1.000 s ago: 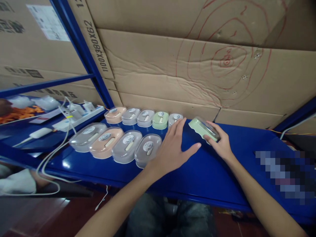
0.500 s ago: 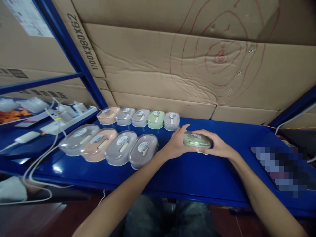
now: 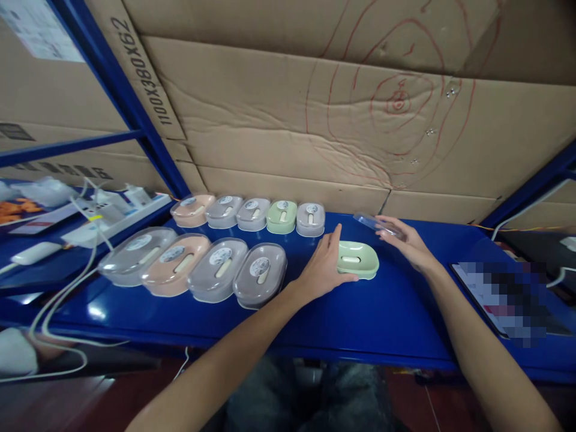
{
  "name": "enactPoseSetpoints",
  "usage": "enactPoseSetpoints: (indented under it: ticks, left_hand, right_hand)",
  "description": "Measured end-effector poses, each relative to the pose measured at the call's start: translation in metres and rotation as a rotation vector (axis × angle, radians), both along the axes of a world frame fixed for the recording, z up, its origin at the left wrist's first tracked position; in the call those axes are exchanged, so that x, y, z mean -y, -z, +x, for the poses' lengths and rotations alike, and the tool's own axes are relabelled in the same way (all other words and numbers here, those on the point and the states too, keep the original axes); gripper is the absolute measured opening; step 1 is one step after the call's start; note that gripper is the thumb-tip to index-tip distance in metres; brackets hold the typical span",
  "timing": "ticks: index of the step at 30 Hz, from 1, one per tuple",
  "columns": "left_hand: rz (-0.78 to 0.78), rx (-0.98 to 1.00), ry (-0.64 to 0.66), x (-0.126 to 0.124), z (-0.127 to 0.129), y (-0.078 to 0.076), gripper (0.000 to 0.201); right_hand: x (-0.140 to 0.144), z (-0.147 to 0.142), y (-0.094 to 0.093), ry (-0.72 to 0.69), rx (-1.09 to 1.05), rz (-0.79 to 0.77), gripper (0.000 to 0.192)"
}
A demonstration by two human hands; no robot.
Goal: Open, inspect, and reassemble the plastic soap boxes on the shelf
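Left hand (image 3: 321,270) clamps the green box (image 3: 357,259) on the desk (image 3: 387,312), right hand (image 3: 407,243) pinches its clear lid (image 3: 375,223) just above — lift straight, base steady.

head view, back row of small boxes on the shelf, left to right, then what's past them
peach box → grey box → second grey box → green box → third grey box → left hand → green tray → clear lid in right hand
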State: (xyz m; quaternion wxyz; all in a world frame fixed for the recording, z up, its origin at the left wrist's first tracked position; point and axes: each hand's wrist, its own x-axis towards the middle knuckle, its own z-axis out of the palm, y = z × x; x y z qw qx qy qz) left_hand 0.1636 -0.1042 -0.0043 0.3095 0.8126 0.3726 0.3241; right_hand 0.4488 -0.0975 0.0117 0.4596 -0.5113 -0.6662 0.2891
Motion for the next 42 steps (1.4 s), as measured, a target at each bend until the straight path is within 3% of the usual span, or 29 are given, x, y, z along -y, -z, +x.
enactPoseSetpoints:
  ticks: [3, 6, 15, 19, 22, 26, 28, 30, 35, 42]
  left_hand:
    - [0.006, -0.061, 0.006, -0.001, -0.002, 0.0, 0.129]
    - [0.018, -0.09, 0.017, -0.001, -0.003, -0.001, 0.126]
    - [0.015, -0.196, 0.016, 0.0, -0.005, -0.001, 0.117]
    - [-0.004, -0.177, 0.012, 0.0, -0.005, -0.002, 0.116]
    - [0.008, -0.141, 0.007, 0.001, -0.005, -0.004, 0.112]
    - [0.014, -0.031, -0.029, 0.002, -0.004, -0.01, 0.11]
    - [-0.001, 0.039, -0.046, 0.003, -0.004, -0.014, 0.111]
    - [-0.011, 0.115, -0.061, 0.003, -0.004, -0.018, 0.11]
    - [-0.041, 0.279, -0.093, 0.004, -0.006, -0.024, 0.103]
    - [-0.372, 0.637, 0.002, 0.0, 0.004, -0.014, 0.096]
  right_hand:
    - [-0.009, 0.015, 0.014, 0.211, 0.395, 0.189, 0.066]
    - [-0.016, 0.024, 0.028, 0.179, 0.652, 0.197, 0.072]
    - [-0.023, 0.027, 0.045, 0.186, 0.771, 0.121, 0.077]
    - [-0.023, 0.029, 0.04, 0.227, 0.733, 0.094, 0.075]
    - [-0.018, 0.024, 0.027, 0.18, 0.591, 0.181, 0.07]
    - [-0.002, 0.0, 0.003, -0.073, 0.22, 0.206, 0.06]
    - [0.009, -0.015, -0.006, -0.236, 0.133, 0.118, 0.067]
    - [0.016, -0.028, -0.012, -0.31, 0.149, 0.059, 0.079]
    - [0.02, -0.04, -0.012, -0.242, 0.064, 0.024, 0.078]
    - [0.017, -0.051, -0.001, -0.168, -0.124, -0.009, 0.072]
